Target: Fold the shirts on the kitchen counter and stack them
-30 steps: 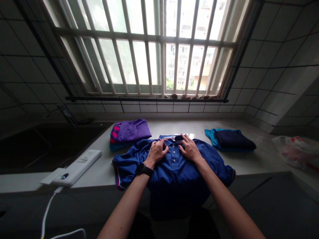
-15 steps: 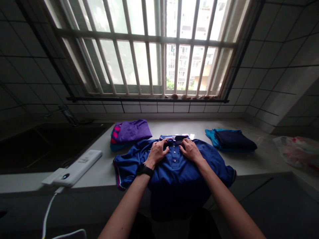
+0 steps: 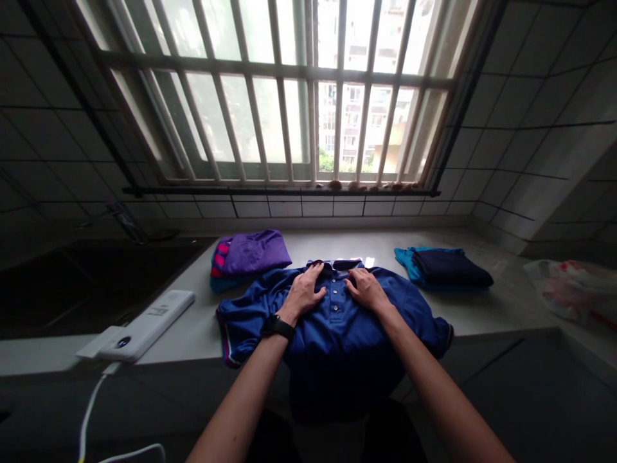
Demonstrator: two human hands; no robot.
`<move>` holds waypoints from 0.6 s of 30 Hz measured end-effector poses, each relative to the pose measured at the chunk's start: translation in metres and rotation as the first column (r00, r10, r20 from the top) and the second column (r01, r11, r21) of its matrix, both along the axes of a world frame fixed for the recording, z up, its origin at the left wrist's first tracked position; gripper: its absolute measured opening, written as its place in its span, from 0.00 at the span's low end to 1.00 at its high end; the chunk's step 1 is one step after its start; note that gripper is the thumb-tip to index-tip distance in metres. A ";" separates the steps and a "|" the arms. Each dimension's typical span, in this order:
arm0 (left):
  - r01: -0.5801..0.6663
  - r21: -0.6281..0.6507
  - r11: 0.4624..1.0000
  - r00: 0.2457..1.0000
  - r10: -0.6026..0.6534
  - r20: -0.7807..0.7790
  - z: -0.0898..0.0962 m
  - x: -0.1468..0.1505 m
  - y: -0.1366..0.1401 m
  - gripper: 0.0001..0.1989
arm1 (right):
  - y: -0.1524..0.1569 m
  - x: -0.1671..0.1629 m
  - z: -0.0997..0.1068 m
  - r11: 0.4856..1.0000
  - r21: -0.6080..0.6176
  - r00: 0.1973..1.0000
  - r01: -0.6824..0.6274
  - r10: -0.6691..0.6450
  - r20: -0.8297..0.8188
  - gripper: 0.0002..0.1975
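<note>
Shirt: one blue polo shirt [image 3: 337,321] lies face up on the counter [image 3: 482,315] under the window; its lower part hangs over the front edge into shadow.
Left hand: the left hand [image 3: 304,292] lies flat, fingers spread, on the shirt beside the collar; it grips nothing.
Right hand: the right hand [image 3: 366,289] rests the same way on the other side of the button strip, also holding nothing.
Watch: one black watch [image 3: 278,326] on the left wrist.
Piles: two folded piles, a purple pile [image 3: 250,254] to the left, a dark pile [image 3: 446,269] to the right.
Sink: one dark sink [image 3: 91,283] at far left; inside is too dark to see.
Bag: one plastic bag [image 3: 573,289] at right, contents unclear.
Power bank: one white power bank [image 3: 144,325], its cable cut off below.
</note>
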State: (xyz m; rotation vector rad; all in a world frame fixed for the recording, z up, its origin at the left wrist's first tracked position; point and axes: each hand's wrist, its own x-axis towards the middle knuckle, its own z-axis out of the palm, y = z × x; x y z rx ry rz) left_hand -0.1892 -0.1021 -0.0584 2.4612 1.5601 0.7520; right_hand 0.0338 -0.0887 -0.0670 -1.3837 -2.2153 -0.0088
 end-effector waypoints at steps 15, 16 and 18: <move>-0.045 -0.119 0.992 0.990 0.029 -0.139 0.007 0.005 -0.004 0.23 | -0.005 0.001 0.003 0.999 -0.035 0.999 -0.027 0.028 0.034 0.14; -0.055 -0.113 0.992 0.990 0.039 -0.139 0.007 0.005 -0.004 0.23 | -0.006 0.001 0.004 0.997 -0.064 0.998 -0.031 0.034 0.052 0.16; -0.100 -0.097 0.990 0.986 0.086 -0.143 0.006 0.006 -0.004 0.22 | -0.006 0.000 0.004 0.990 -0.138 0.996 0.003 0.009 0.089 0.19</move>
